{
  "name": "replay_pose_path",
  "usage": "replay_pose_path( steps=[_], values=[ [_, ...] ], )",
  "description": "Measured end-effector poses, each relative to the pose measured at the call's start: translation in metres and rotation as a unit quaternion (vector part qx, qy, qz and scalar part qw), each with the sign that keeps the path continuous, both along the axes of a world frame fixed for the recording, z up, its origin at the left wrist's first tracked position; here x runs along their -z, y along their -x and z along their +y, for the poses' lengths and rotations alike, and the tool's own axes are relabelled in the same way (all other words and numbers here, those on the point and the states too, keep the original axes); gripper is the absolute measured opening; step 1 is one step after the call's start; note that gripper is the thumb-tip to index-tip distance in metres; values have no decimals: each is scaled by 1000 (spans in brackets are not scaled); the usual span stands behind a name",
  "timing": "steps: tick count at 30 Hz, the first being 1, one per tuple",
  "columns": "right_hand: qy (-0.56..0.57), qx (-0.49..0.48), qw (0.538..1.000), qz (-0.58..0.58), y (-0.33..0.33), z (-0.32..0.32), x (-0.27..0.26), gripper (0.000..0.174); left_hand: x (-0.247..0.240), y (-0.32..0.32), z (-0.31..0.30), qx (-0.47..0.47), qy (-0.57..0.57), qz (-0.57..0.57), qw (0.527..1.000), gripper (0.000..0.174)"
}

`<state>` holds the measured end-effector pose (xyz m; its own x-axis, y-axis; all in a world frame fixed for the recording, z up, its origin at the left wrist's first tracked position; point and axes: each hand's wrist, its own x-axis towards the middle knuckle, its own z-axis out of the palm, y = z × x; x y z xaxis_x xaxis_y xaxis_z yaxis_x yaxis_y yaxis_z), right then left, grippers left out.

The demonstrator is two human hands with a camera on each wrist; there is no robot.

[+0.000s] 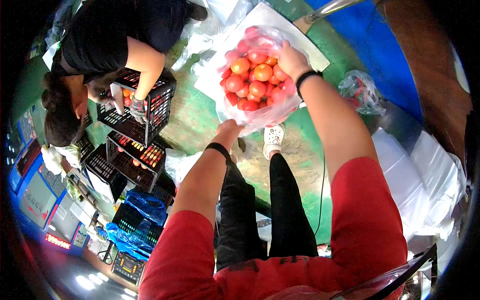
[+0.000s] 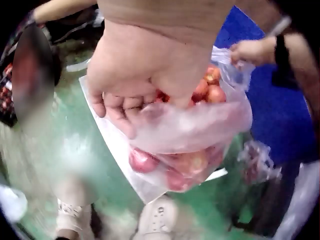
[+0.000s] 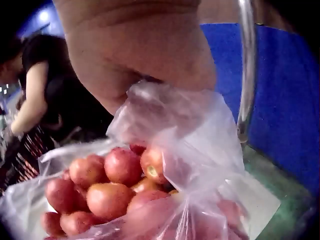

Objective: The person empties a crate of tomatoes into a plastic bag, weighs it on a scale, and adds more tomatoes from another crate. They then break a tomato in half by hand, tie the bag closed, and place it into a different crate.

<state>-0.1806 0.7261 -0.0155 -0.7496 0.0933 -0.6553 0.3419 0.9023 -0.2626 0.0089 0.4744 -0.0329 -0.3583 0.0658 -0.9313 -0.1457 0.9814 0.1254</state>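
Observation:
A clear plastic bag (image 1: 265, 119) full of red and orange tomatoes (image 1: 257, 89) sits on a white flat board (image 1: 205, 82) in the head view. My left hand (image 1: 230, 131) grips the near side of the bag's rim. In the left wrist view its fingers (image 2: 117, 107) curl over the gathered plastic. On the far right side, my right hand (image 1: 294, 61) holds the rim, and the right wrist view shows bunched plastic (image 3: 155, 107) under that hand. The bag's mouth stands spread, with tomatoes showing inside.
A person (image 1: 130, 30) with gloved hands bends over a black crate (image 1: 160, 107) of tomatoes at the left. More crates (image 1: 137, 160) lie below it. A metal pole (image 1: 325, 9) rises behind the board. Crumpled plastic (image 1: 361, 90) and white sheeting (image 1: 415, 175) lie at the right.

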Motion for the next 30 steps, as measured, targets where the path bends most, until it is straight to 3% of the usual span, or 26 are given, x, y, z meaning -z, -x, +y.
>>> replay_pose_path(
  steps=[1,2,3,4,5,6,7,8,10,12,13,14,15,16,17,19,20,22,24,26,29,30],
  values=[
    [70,-34,997,17,-14,12,-4,42,21,-11,-8,5,-11,12,1000,43],
    [138,-66,988,36,-35,24,-8,28,26,-15,-10,107,-31,-16,994,38],
    [291,-11,956,-44,-64,35,9,19,13,-16,-5,98,-67,-29,992,40],
    [436,44,891,-121,-91,43,14,15,-1,-21,-1,92,-104,-43,989,43],
    [476,100,873,-30,-116,35,-35,12,-11,-25,5,100,-111,-35,988,43],
    [482,196,844,-132,-128,27,-76,12,-21,-30,12,-23,-96,-40,994,50],
    [507,307,798,-106,-157,15,-83,12,-32,-33,18,-144,-81,-45,985,58],
    [530,333,775,-85,-165,3,-129,12,-41,-32,24,-263,-68,-49,961,65],
    [568,394,722,-31,-183,-14,-204,14,-66,-18,23,-273,-32,-189,943,72],
    [548,443,710,-13,-194,-3,-271,16,-41,-51,0,-220,-60,-147,962,70],
    [548,442,710,23,-211,1,-292,16,-32,-61,-15,-47,-134,-91,986,68],
    [552,440,707,44,-231,-2,-309,16,-23,-67,-29,132,-212,-28,968,67],
    [548,428,717,47,-254,-7,-319,7,-71,-44,-9,13,-160,-106,981,65],
    [487,399,777,-1,-277,-14,-336,8,-134,-47,18,-272,-70,-26,959,68],
    [559,354,746,73,-294,-25,-359,9,-135,-50,9,-267,-147,-45,951,68],
    [470,360,804,52,-308,-24,-443,17,-143,-57,16,-213,-269,-104,934,70],
    [438,359,817,109,-326,-31,-463,19,-159,-54,16,-203,-299,-122,924,70],
    [463,429,754,181,-363,-39,-512,25,-205,-48,7,-184,-329,-117,919,72],
    [488,421,702,301,-411,-54,-539,30,-261,-49,7,-135,-346,-112,922,73],
    [477,503,668,270,-454,-73,-592,24,-315,-56,10,-90,-364,-103,921,74],
    [459,517,646,324,-510,-96,-639,23,-386,-75,34,11,-397,-98,912,77],
    [434,561,622,331,-526,-103,-651,23,-406,-82,41,51,-408,-97,906,77]
  ],
)
